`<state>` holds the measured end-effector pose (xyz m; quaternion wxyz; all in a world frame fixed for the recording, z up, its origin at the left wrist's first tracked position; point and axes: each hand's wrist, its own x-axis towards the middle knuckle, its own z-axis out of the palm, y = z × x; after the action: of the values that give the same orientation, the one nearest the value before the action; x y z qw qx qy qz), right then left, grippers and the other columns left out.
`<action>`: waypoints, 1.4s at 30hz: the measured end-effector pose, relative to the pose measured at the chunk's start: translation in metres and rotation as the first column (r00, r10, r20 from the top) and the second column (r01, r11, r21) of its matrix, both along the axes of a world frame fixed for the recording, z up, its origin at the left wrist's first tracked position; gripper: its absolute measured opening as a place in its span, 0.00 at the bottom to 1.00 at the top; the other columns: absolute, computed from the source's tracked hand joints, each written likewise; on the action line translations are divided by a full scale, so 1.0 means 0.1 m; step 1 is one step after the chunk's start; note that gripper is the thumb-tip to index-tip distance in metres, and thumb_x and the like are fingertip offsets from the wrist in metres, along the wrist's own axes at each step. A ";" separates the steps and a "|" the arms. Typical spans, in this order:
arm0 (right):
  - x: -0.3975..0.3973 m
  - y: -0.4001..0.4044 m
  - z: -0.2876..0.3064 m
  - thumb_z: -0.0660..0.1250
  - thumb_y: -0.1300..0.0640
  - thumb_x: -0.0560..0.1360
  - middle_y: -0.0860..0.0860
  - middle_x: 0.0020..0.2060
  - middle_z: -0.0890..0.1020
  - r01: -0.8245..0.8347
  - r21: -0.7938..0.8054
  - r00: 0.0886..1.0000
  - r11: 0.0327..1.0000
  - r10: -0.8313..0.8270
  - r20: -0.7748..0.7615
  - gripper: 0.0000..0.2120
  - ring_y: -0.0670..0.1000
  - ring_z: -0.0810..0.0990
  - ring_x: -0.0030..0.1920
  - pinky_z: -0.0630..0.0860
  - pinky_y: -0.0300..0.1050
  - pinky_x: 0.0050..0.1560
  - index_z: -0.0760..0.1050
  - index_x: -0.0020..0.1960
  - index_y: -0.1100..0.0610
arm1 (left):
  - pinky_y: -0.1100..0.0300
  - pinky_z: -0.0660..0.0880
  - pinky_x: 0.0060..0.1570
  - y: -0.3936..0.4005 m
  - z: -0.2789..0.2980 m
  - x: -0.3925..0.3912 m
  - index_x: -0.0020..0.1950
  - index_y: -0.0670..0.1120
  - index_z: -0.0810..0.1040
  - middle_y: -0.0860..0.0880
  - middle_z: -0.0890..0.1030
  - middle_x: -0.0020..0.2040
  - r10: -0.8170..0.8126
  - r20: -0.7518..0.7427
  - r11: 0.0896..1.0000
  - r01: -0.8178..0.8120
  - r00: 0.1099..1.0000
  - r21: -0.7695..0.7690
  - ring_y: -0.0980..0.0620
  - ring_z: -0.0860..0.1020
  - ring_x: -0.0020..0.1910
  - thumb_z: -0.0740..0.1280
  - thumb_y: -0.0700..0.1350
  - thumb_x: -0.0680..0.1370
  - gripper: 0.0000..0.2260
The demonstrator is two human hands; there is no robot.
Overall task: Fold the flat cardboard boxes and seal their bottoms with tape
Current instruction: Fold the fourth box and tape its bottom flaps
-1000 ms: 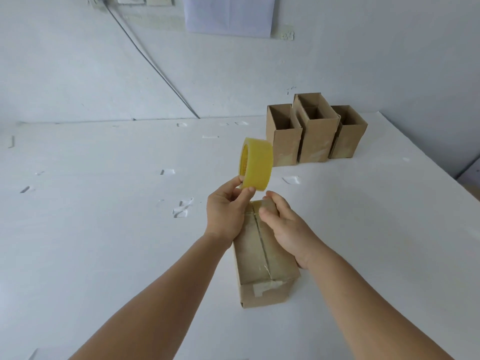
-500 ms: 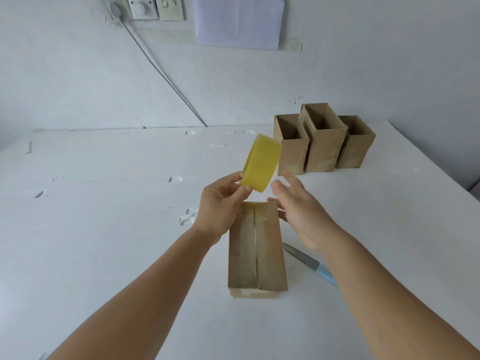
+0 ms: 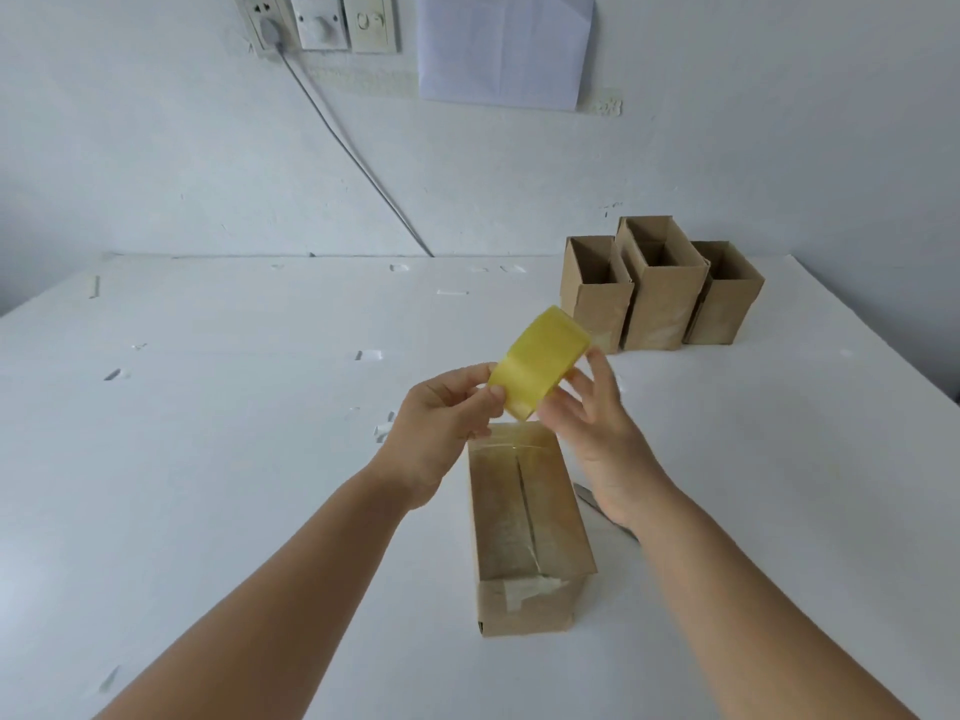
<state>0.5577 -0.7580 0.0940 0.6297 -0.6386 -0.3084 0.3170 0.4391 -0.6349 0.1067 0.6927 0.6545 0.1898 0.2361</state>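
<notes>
A yellow tape roll [image 3: 537, 367] is lifted above the table. My left hand [image 3: 441, 423] pinches its lower left edge between thumb and fingers. My right hand [image 3: 592, 413] touches the roll's right side with spread, fairly straight fingers. Under both hands a folded cardboard box [image 3: 524, 527] lies on the white table [image 3: 208, 459] with its closed flaps facing up. Clear tape runs along the flap seam and down the near end.
Three open cardboard boxes [image 3: 660, 288] stand upright at the back right by the wall. A knife blade [image 3: 597, 509] lies on the table right of the box, partly hidden by my right wrist. Small tape scraps [image 3: 370, 354] dot the tabletop. A cable [image 3: 358, 158] hangs down the wall.
My right hand left the box and rose to the tape roll. My left hand tilted the roll to the right while lifting it. The box now lies free.
</notes>
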 end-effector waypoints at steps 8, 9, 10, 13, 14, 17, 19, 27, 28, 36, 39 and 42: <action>0.09 -0.36 0.17 0.77 0.30 0.45 0.48 0.57 0.78 -0.082 0.184 0.972 0.979 0.120 -0.201 0.51 0.47 0.78 0.58 0.75 0.45 0.60 0.70 0.64 0.49 | 0.60 0.72 0.41 -0.14 0.20 -0.29 0.55 0.43 0.81 0.51 0.77 0.33 -0.217 -0.204 0.975 0.200 0.955 -0.097 0.55 0.71 0.32 0.72 0.43 0.73 0.11; 0.10 -0.39 0.18 0.79 0.32 0.44 0.49 0.56 0.78 -0.092 0.201 0.963 0.975 0.138 -0.230 0.51 0.48 0.78 0.56 0.75 0.46 0.59 0.70 0.63 0.50 | 0.60 0.72 0.40 -0.17 0.23 -0.31 0.50 0.44 0.82 0.51 0.78 0.34 -0.224 -0.260 0.975 0.212 0.939 -0.072 0.55 0.71 0.32 0.71 0.43 0.74 0.07; 0.11 -0.43 0.19 0.80 0.34 0.44 0.49 0.54 0.79 -0.105 0.218 0.954 0.970 0.160 -0.252 0.50 0.49 0.78 0.55 0.74 0.47 0.58 0.70 0.61 0.50 | 0.61 0.73 0.40 -0.20 0.27 -0.34 0.45 0.46 0.83 0.51 0.79 0.34 -0.234 -0.315 0.972 0.231 0.920 -0.048 0.55 0.72 0.32 0.71 0.43 0.74 0.03; 0.10 -0.50 0.21 0.82 0.38 0.46 0.50 0.46 0.81 -0.151 0.264 0.937 0.952 0.224 -0.269 0.42 0.51 0.78 0.49 0.76 0.48 0.48 0.69 0.53 0.50 | 0.63 0.74 0.38 -0.25 0.31 -0.38 0.37 0.46 0.82 0.53 0.79 0.31 -0.216 -0.420 0.973 0.230 0.882 -0.018 0.57 0.72 0.30 0.71 0.46 0.74 0.07; 0.08 -0.52 0.20 0.83 0.39 0.47 0.51 0.44 0.81 -0.161 0.271 0.935 0.949 0.235 -0.267 0.40 0.52 0.79 0.46 0.77 0.48 0.44 0.69 0.51 0.50 | 0.64 0.74 0.37 -0.26 0.32 -0.39 0.37 0.45 0.80 0.53 0.79 0.31 -0.200 -0.447 0.977 0.213 0.872 -0.022 0.57 0.72 0.29 0.71 0.46 0.74 0.08; 0.04 -0.55 0.22 0.83 0.40 0.46 0.51 0.38 0.78 -0.157 0.259 0.944 0.953 0.221 -0.244 0.38 0.50 0.78 0.37 0.77 0.46 0.39 0.69 0.49 0.50 | 0.65 0.74 0.35 -0.28 0.31 -0.42 0.39 0.43 0.79 0.52 0.80 0.32 -0.217 -0.502 0.974 0.223 0.837 -0.050 0.57 0.71 0.30 0.71 0.47 0.74 0.08; 0.02 -0.57 0.23 0.83 0.39 0.46 0.48 0.34 0.78 -0.153 0.247 0.957 0.957 0.206 -0.204 0.38 0.47 0.77 0.35 0.76 0.44 0.40 0.70 0.49 0.49 | 0.65 0.73 0.35 -0.30 0.31 -0.45 0.42 0.44 0.78 0.51 0.79 0.35 -0.235 -0.506 0.970 0.231 0.830 -0.073 0.57 0.71 0.31 0.70 0.45 0.76 0.06; -0.01 -0.57 0.34 0.72 0.32 0.61 0.47 0.31 0.76 -0.028 0.203 0.980 0.979 0.068 -0.188 0.24 0.49 0.74 0.36 0.72 0.45 0.40 0.76 0.44 0.50 | 0.66 0.72 0.39 -0.37 0.22 -0.49 0.38 0.44 0.78 0.50 0.78 0.35 -0.119 -0.490 0.990 0.143 0.863 0.011 0.55 0.73 0.36 0.69 0.41 0.76 0.07; -0.02 -0.58 0.35 0.69 0.37 0.66 0.47 0.30 0.75 0.002 0.187 0.985 0.982 0.030 -0.168 0.17 0.48 0.74 0.35 0.71 0.44 0.38 0.75 0.42 0.50 | 0.66 0.73 0.40 -0.38 0.21 -0.50 0.37 0.45 0.79 0.51 0.78 0.34 -0.095 -0.490 0.992 0.124 0.866 0.027 0.55 0.74 0.36 0.70 0.41 0.75 0.07; -0.02 -0.69 0.41 0.68 0.53 0.72 0.42 0.27 0.74 0.039 0.074 0.986 0.996 -0.051 0.159 0.08 0.43 0.72 0.32 0.68 0.40 0.36 0.76 0.34 0.50 | 0.55 0.78 0.53 -0.24 0.24 -0.60 0.41 0.43 0.85 0.45 0.82 0.42 -0.012 -0.659 0.940 0.232 0.752 0.248 0.52 0.78 0.42 0.73 0.46 0.71 0.06; 0.06 -0.79 0.41 0.69 0.50 0.70 0.43 0.29 0.74 0.090 -0.063 0.913 0.994 -0.057 0.404 0.08 0.41 0.71 0.32 0.67 0.39 0.37 0.74 0.37 0.51 | 0.50 0.77 0.57 -0.18 0.24 -0.66 0.38 0.46 0.85 0.47 0.83 0.41 0.008 -0.691 0.922 0.262 0.723 0.285 0.52 0.79 0.42 0.74 0.50 0.67 0.08; 0.09 -0.85 0.39 0.67 0.43 0.67 0.45 0.33 0.75 0.147 -0.226 0.823 0.963 0.008 0.568 0.11 0.44 0.72 0.36 0.68 0.42 0.37 0.73 0.38 0.50 | 0.54 0.76 0.54 -0.15 0.24 -0.67 0.39 0.46 0.85 0.46 0.83 0.41 0.022 -0.720 0.911 0.283 0.693 0.299 0.52 0.78 0.41 0.74 0.50 0.68 0.08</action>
<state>0.5672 -0.8426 0.1328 0.4323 -0.7915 -0.4125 0.1286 0.3721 -0.6503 0.1302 0.4372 0.8298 0.3429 -0.0526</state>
